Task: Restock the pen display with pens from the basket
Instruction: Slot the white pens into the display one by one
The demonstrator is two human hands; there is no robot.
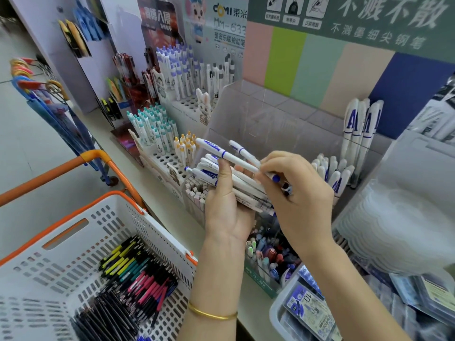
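Lighting was bright, flat and diffuse, with no hard shadows. The centre was sharp: the white pens in the left hand read cleanly, while the right hand was slightly soft. Motion blur smeared the green sign at top right, the clear plastic stack at the right edge and the packs in the bottom right corner. Faint glare showed on the acrylic bin. Wide-angle distortion bent the counter edge and the basket at left.
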